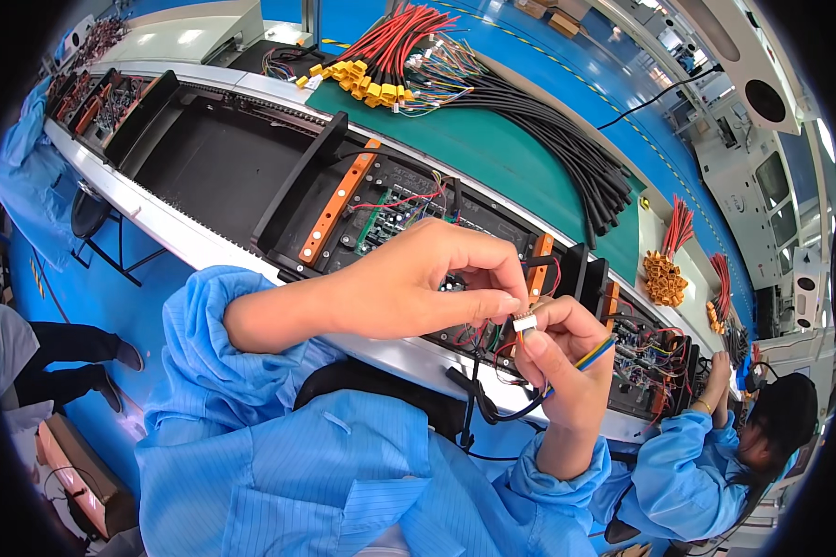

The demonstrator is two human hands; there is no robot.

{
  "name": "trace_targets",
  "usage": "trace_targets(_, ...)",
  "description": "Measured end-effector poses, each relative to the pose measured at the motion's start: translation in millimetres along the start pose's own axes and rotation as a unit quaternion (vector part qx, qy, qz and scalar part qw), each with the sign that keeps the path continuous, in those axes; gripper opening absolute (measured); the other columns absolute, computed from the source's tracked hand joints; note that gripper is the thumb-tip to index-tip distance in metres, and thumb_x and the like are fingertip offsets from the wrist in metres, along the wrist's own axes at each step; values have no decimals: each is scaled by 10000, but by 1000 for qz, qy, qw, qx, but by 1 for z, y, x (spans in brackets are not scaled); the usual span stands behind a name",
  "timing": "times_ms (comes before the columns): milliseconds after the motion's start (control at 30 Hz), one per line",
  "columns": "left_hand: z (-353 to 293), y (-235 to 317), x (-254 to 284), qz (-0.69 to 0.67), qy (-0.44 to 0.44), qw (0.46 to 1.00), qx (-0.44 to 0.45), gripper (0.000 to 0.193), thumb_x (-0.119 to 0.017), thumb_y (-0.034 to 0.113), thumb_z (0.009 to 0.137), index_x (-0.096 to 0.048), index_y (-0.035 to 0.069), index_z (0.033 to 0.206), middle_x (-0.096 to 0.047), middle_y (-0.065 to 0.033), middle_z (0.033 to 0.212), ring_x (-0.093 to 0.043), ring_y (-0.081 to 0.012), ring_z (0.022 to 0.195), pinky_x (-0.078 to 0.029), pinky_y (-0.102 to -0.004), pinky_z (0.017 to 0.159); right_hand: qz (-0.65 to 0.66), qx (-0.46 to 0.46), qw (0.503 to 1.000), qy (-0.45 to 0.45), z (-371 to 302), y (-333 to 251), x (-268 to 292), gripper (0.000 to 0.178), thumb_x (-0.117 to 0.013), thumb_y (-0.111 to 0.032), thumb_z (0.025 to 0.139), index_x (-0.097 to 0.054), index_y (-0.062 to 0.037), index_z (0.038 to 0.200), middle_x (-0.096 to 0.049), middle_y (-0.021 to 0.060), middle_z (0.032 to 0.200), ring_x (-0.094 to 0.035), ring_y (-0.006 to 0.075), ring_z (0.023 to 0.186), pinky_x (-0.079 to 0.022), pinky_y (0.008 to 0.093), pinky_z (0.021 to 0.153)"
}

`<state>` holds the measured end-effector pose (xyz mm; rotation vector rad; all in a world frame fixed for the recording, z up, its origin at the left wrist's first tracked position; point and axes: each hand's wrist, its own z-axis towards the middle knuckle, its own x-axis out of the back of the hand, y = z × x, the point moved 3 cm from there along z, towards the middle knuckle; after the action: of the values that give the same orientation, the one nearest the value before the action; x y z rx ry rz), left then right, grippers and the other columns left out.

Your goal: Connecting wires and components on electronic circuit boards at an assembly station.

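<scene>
My right hand (567, 348) pinches a small white wire connector (526, 322) between thumb and forefinger. A black cable (520, 411) with yellow and blue wires (593, 355) at its end runs across that hand. My left hand (427, 283) meets it at the connector, its thumb and fingers pressed together; what lies between those fingertips is hidden. Under both hands, on the line, sits a black housing (293, 200) with an orange bar (341, 202) and a green circuit board (376, 226). The hands cover part of that board and its thin red wires.
Behind the line, a green mat (520, 190) bears a bundle of black cables (548, 139) with yellow plugs (367, 84) and red wires (404, 37). More red-wire bundles (678, 227) stand farther right. A co-worker in a blue coat (687, 473) works close by at the right. A dark stool (88, 213) stands at left.
</scene>
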<state>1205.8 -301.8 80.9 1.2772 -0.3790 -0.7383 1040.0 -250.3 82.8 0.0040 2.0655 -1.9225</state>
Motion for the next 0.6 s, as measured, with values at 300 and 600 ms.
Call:
trace_targets(300, -7, 17, 9, 178, -38, 982, -56, 26, -590, 33, 800, -600, 9, 800, -589, -59, 741, -520, -164, 625, -419, -267, 589, -99, 3, 995, -10, 9, -2, -10, 92, -547, -42, 766, -532, 31, 820, -503, 63, 627, -333, 57, 423, -255, 158, 375)
trace_targets(600, 22, -10, -3, 209, -120, 963, -123, 126, -570, 123, 846, -635, 15, 851, -623, -77, 722, -562, -182, 618, -458, -273, 564, -43, 29, 958, -283, 59, 3, -49, 94, -513, -126, 877, -503, -35, 898, -416, 12, 537, -283, 73, 377, -268, 187, 349)
